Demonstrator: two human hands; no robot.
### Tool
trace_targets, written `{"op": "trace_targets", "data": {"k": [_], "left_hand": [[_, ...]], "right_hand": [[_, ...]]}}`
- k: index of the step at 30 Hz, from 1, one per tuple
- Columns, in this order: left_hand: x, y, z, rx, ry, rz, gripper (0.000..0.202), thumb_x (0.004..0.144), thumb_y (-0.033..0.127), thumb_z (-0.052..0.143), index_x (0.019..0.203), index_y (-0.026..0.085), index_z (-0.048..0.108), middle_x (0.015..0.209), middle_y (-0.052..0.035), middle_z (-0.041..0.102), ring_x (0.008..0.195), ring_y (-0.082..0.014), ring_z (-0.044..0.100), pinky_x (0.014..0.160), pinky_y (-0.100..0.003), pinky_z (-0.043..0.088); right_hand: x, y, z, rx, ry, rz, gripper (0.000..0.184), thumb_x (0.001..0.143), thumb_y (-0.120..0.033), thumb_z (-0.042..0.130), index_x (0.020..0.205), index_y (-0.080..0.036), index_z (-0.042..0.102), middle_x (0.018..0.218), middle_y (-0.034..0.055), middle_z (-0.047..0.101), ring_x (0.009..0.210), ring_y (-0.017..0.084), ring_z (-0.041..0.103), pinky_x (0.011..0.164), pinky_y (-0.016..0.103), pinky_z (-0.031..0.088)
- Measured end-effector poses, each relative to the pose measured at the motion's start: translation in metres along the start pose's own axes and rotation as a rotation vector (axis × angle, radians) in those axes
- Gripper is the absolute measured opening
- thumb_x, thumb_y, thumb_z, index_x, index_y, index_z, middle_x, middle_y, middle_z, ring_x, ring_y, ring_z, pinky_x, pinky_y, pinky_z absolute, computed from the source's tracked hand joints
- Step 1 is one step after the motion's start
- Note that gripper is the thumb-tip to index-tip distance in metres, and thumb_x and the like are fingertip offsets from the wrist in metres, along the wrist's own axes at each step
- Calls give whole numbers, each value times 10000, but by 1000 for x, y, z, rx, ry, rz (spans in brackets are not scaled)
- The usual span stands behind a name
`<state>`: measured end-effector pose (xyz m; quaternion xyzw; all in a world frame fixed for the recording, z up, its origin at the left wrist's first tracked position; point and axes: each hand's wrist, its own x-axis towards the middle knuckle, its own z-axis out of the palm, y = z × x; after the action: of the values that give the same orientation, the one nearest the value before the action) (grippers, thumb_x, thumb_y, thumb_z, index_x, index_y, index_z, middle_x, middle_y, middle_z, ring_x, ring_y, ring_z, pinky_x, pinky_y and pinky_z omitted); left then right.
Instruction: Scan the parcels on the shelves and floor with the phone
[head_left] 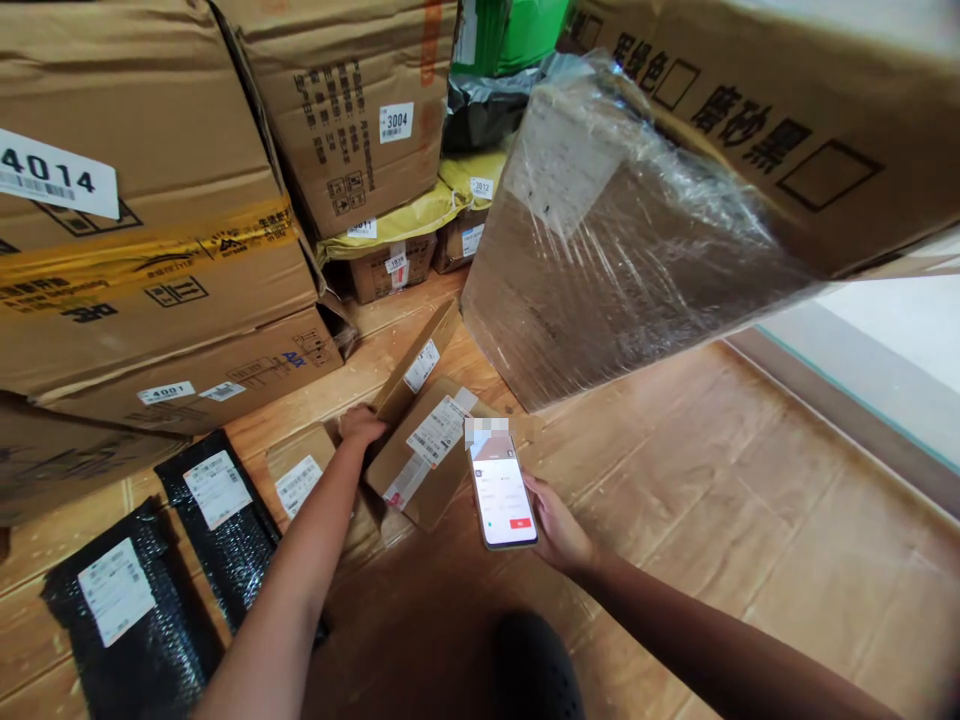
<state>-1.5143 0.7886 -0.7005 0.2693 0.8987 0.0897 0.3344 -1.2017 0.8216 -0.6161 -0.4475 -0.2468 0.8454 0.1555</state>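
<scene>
My left hand (362, 424) reaches forward and grips the near edge of a small cardboard parcel (420, 455) with a white label, lying on the wooden floor (712, 480). A longer narrow parcel (417, 362) leans just behind it. My right hand (555, 525) holds a lit smartphone (502, 487) upright beside the parcel, its screen facing me. Another small labelled box (300, 475) sits left of my left arm.
Two black bubble mailers (217, 520) (124, 610) lie at the left. Large stacked cartons (150, 220) (352, 110) fill the left and back. A big box wrapped in clear film (600, 260) stands right of centre under a tilted carton (787, 110). A dark shoe (536, 665) is near.
</scene>
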Motion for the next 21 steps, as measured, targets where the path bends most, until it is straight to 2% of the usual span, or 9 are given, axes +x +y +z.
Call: {"op": "trace_targets", "data": {"k": [5, 7, 9, 11, 13, 16, 18, 19, 21], "left_hand": [[-21, 21, -14, -45, 37, -55, 501, 591, 350, 717, 1022, 113, 626, 1063, -187, 667, 1022, -327, 619, 762, -342, 485], [-52, 22, -38, -119, 90, 13, 608, 552, 363, 717, 1090, 113, 583, 1140, -181, 631, 1104, -339, 567, 827, -356, 471], [-98, 6, -67, -298, 27, 123, 632, 550, 342, 683, 1128, 129, 543, 1128, -136, 634, 1070, -313, 571, 815, -348, 475], [-154, -36, -89, -496, -115, 157, 646, 556, 295, 616, 1180, 166, 507, 1108, -68, 646, 1012, -277, 586, 799, -336, 483], [-210, -101, -92, -604, -208, 45, 639, 539, 270, 578, 1172, 205, 517, 1048, -21, 663, 989, -280, 584, 809, -351, 483], [-266, -213, -57, -776, -170, -151, 606, 472, 246, 539, 1077, 225, 573, 976, 4, 674, 963, -295, 586, 823, -370, 479], [-275, -263, -22, -887, -107, -320, 490, 472, 263, 533, 956, 228, 604, 886, -1, 678, 955, -306, 595, 840, -392, 476], [-270, -274, -7, -913, -106, -379, 395, 480, 283, 541, 864, 224, 609, 803, -11, 668, 931, -316, 602, 835, -408, 478], [-252, -267, 9, -1044, -155, -362, 392, 482, 283, 565, 862, 215, 633, 798, -32, 677, 988, -325, 604, 897, -428, 465]], "right_hand": [[0, -2, -5, -66, -17, 7, 331, 749, -445, 646, 961, -194, 689, 904, 96, 783, 859, 306, 737, 867, 469, 539], [0, -2, -10, -100, -4, -3, 343, 717, -465, 670, 945, -209, 688, 908, 98, 782, 876, 324, 734, 859, 485, 544], [0, -3, -14, -123, 22, -7, 354, 697, -466, 692, 952, -221, 686, 925, 89, 781, 874, 322, 734, 847, 485, 553], [-2, -3, -18, -145, 36, -11, 356, 692, -468, 697, 954, -227, 688, 938, 86, 780, 866, 321, 736, 843, 493, 558], [-4, -2, -19, -220, 45, -37, 328, 698, -479, 681, 922, -240, 697, 933, 90, 780, 867, 335, 734, 834, 517, 561], [-7, 0, -16, -380, 39, -126, 238, 639, -413, 735, 837, -284, 715, 949, 86, 775, 931, 357, 713, 863, 521, 554], [-11, 1, -8, -440, 21, -162, 191, 625, -370, 751, 801, -302, 723, 947, 82, 773, 971, 359, 696, 900, 513, 540], [-13, 1, -3, -448, 13, -154, 169, 641, -370, 740, 793, -299, 725, 936, 82, 773, 972, 356, 694, 911, 513, 535], [-18, 2, 9, -433, 6, -104, 158, 690, -401, 696, 788, -281, 728, 900, 84, 775, 926, 343, 705, 897, 513, 539]]}}
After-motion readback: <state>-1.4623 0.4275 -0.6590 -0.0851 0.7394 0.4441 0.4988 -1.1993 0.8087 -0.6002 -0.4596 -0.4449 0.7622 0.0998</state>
